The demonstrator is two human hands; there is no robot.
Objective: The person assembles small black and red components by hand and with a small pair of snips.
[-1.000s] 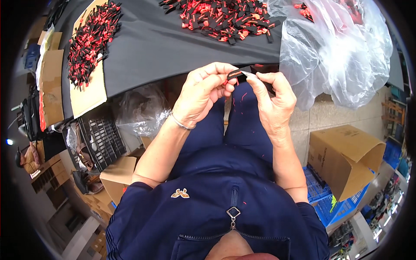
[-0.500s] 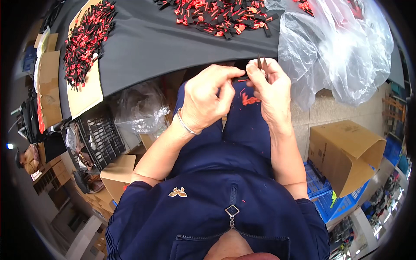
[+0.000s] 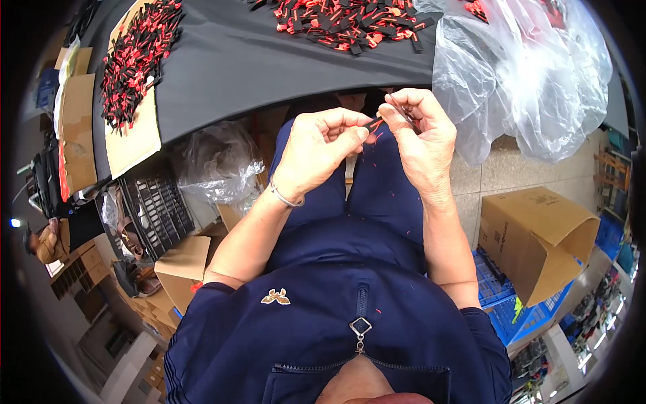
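Note:
Over my lap, my left hand (image 3: pixel 311 155) pinches a small black strap piece with red threads (image 3: pixel 375 124) between thumb and forefinger. Close to it on the right, my right hand (image 3: pixel 429 145) is closed around a pair of small dark thread snips (image 3: pixel 402 110), their blades slanting up and to the left. My right fingertips meet the far end of the strap piece, partly hiding it. On the table ahead lies a heap of similar black and red pieces (image 3: pixel 350 27). A second heap (image 3: pixel 138 71) rests at the left on a cardboard sheet (image 3: pixel 134 151).
Clear plastic bags (image 3: pixel 518 81) drape over the table's right edge. At the right, an open cardboard box (image 3: pixel 528 232) sits on blue crates (image 3: pixel 521 320). A black crate (image 3: pixel 161 212) and a plastic bag (image 3: pixel 222 168) are under the table at the left. Another person (image 3: pixel 50 242) is far left.
The snips have swung from upright to slanting left. My left thumb has come up against the strap piece. The red bundle seen over my lap beside my right hand no longer shows there.

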